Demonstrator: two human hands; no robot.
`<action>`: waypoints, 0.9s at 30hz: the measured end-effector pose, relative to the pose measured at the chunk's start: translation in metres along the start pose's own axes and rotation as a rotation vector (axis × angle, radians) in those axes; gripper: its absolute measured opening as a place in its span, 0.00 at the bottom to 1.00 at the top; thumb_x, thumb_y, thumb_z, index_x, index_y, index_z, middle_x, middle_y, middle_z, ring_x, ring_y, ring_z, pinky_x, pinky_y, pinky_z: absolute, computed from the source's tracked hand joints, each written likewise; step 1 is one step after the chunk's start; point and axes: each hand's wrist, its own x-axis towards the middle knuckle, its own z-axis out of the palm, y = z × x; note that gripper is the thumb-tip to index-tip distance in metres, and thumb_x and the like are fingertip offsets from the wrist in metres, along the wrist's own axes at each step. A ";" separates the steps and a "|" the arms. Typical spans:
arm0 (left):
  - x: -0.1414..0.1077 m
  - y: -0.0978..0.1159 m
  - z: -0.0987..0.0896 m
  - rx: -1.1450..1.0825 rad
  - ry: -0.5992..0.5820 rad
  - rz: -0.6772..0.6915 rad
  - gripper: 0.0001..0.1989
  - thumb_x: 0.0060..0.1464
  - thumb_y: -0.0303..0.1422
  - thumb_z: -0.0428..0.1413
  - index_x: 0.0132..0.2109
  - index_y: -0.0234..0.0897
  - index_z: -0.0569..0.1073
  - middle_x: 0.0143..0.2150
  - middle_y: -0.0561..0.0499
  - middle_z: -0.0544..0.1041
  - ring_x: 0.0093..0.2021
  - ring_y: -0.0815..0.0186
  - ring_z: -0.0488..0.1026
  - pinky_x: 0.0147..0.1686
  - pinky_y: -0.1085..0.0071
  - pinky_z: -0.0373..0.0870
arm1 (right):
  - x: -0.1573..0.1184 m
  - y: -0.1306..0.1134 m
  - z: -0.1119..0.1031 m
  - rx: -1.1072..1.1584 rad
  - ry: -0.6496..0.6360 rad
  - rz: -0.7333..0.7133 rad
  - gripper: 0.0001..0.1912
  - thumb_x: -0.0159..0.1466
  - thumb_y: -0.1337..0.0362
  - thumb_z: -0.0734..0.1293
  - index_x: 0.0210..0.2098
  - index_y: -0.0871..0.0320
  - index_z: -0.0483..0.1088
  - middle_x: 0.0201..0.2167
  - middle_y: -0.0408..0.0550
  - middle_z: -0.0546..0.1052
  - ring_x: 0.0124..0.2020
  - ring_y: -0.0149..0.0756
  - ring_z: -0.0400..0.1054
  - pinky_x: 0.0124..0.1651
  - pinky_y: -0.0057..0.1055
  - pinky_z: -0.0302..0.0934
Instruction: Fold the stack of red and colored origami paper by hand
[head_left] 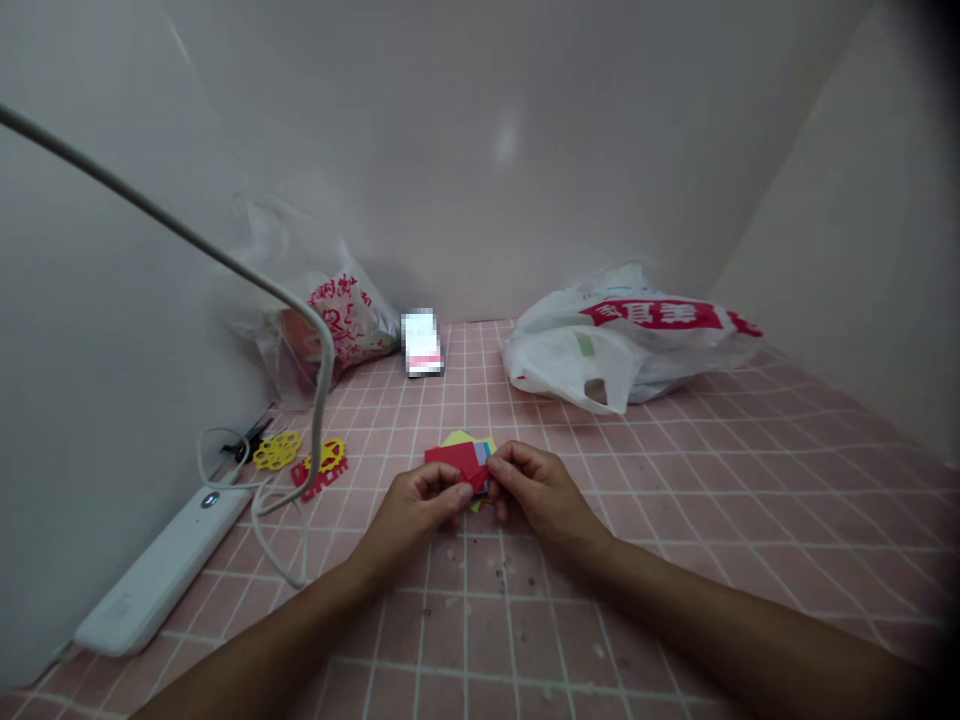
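Near the middle of the pink checked tabletop [525, 600] lies a small pile of coloured paper, with a red sheet [452, 457] on top and yellow, blue and purple edges showing. My left hand [424, 500] is closed, thumb and fingers pinching a small red piece [474, 480] just in front of the pile. From the right, my right hand [536, 490] is closed too, its thumb and fingertips at the right side of the same red piece. Part of that piece is hidden by the fingers.
A white power bank [165, 570] with cables lies at left, near yellow [277, 451] and red [315, 480] cut-out shapes. Behind are a lit phone [423, 342] and plastic bags left [352, 320] and right [577, 350]. A thick cable [187, 235] crosses the upper left.
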 end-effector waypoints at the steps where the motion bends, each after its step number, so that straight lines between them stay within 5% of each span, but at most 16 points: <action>1: 0.000 0.000 0.000 0.007 0.002 -0.004 0.12 0.49 0.39 0.61 0.30 0.34 0.70 0.22 0.56 0.69 0.21 0.73 0.63 0.24 0.75 0.58 | 0.000 0.001 0.000 -0.002 -0.003 0.000 0.14 0.60 0.55 0.68 0.25 0.58 0.66 0.19 0.39 0.71 0.16 0.25 0.62 0.23 0.25 0.55; 27: -0.004 0.005 0.003 0.022 0.117 0.081 0.10 0.48 0.37 0.58 0.31 0.34 0.69 0.23 0.56 0.70 0.23 0.71 0.65 0.26 0.74 0.61 | -0.007 -0.002 0.004 0.054 -0.185 0.131 0.14 0.57 0.57 0.70 0.27 0.58 0.63 0.18 0.38 0.70 0.16 0.26 0.62 0.21 0.24 0.54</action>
